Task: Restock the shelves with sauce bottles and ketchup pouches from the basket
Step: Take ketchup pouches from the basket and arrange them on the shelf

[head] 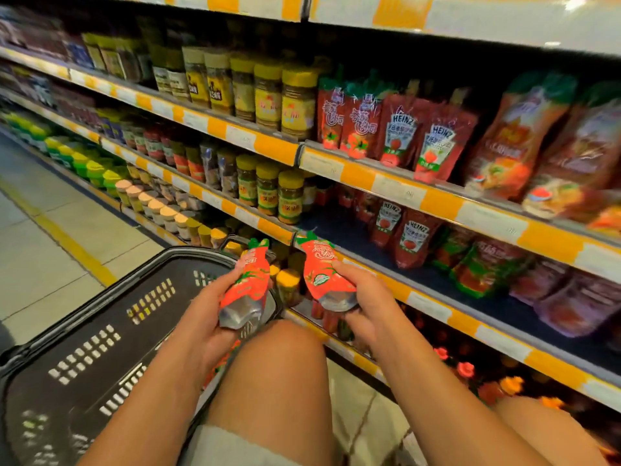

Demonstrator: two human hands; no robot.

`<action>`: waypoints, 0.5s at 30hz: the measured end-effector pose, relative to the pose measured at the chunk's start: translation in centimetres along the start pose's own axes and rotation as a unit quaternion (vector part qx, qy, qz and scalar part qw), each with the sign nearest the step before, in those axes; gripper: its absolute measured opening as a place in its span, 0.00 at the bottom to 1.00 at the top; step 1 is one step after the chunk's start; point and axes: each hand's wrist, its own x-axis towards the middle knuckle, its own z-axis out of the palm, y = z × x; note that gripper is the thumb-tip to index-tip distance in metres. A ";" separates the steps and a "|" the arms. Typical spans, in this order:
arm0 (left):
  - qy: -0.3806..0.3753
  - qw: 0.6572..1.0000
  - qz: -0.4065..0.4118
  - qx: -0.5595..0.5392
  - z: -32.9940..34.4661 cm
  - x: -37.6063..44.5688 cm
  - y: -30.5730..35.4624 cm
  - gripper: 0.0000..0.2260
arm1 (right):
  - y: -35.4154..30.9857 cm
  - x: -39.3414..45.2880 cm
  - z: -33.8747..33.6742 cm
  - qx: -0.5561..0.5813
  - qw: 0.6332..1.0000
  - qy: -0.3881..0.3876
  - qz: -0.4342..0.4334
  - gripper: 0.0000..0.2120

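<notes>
My left hand (210, 317) grips a red ketchup pouch (250, 280) with a green spout, held over the right end of the black basket (100, 331). My right hand (366, 297) grips a second red ketchup pouch (324, 272) just in front of the lower shelf's edge. Both pouches point spout-up toward the shelving. More of the same red pouches (346, 119) stand on the upper shelf beside Heinz pouches (433, 146). Other Heinz pouches (411, 240) stand on the lower shelf (437, 284), which has bare blue floor to their left.
Jars with yellow lids (268, 92) fill the shelves to the left. Larger red pouches (524, 136) stand on the upper right. My bare knees (279, 364) are below the hands. A tiled aisle floor (50, 250) with a yellow line runs on the left.
</notes>
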 end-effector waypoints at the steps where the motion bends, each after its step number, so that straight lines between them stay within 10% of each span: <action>1: -0.011 1.000 -0.018 0.015 1.3 0.1 -0.2 0.18 | -0.2 0.5 -1.2 0.002 1.000 0.009 -0.003 0.19; 15: 0.044 0.981 0.051 0.184 11.0 9.9 -3.7 0.14 | -4.8 6.2 -6.6 -0.115 0.985 0.085 -0.095 0.25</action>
